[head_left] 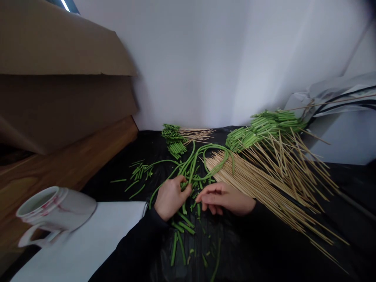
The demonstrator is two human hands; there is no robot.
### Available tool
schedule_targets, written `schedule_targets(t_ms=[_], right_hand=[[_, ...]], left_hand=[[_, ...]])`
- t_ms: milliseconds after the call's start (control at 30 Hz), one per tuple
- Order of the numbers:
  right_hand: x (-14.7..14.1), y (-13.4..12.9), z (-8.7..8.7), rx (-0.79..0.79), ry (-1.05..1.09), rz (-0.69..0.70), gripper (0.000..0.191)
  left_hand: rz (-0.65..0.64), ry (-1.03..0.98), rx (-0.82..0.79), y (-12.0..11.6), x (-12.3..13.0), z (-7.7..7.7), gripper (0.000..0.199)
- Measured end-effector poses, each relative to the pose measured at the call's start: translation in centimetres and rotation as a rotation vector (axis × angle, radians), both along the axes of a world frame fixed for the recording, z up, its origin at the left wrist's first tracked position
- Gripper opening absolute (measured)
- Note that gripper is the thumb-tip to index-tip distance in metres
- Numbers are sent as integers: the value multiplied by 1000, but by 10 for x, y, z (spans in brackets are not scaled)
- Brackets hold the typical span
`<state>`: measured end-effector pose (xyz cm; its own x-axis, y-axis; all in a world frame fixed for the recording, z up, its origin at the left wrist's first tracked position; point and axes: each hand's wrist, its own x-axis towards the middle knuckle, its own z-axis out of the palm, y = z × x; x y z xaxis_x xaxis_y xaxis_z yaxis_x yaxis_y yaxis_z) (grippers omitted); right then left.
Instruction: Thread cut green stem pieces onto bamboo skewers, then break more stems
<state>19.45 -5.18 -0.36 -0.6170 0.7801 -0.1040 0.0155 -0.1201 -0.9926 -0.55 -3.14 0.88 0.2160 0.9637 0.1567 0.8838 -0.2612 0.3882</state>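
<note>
My left hand (172,197) is closed at the near end of a loose bundle of long green beans (192,164), its thumb and fingers around the stems. Just right of it, my right hand (225,199) has its fingers bent, with thumb and forefinger close together; whatever is between them is too small to make out. Cut bean pieces (185,225) lie below and around both hands on the black sheet (117,158). A thick bundle of bamboo skewers (255,180) spreads to the right of my right hand.
Skewered bean pieces are piled at the back right (267,127) and back centre (173,139). A mug (67,207) stands on white paper (111,231) at the left. A cardboard box (64,102) fills the far left; a white wall (190,66) rises behind.
</note>
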Motion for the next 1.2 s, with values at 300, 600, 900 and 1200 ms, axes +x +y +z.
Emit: schedule_targets(t_ms=[300, 600, 900, 1200], right_hand=[[-11, 4, -16, -154, 184, -274, 39], [5, 10, -1, -79, 304, -489, 31], [-1, 2, 6, 151, 153, -547, 25], [-2, 2, 6, 172, 86, -560, 25]], left_hand=[[-236, -747, -272, -17, 22, 4, 22], [-250, -1127, -734, -11, 13, 6, 26], [-260, -1101, -854, -15, 18, 0, 36], [-266, -939, -781, -15, 17, -2, 35]])
